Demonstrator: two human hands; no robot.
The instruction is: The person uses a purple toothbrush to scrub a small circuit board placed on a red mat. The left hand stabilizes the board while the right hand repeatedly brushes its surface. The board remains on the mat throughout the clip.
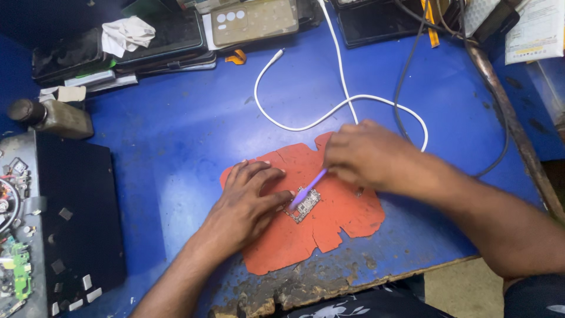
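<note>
A small circuit board [305,205] lies on a torn orange mat [329,227] near the front of the blue table [176,129]. My left hand [247,203] rests flat on the mat, its fingertips touching the board's left edge. My right hand [368,154] is closed around a purple brush [309,187], whose head rests on the board.
A white cable [306,125] and a dark cable [406,76] loop behind the mat. Phones and a white cloth [125,33] lie at the back. A small bottle [50,116] and a black box [70,224] with loose parts stand at the left. The front table edge is worn.
</note>
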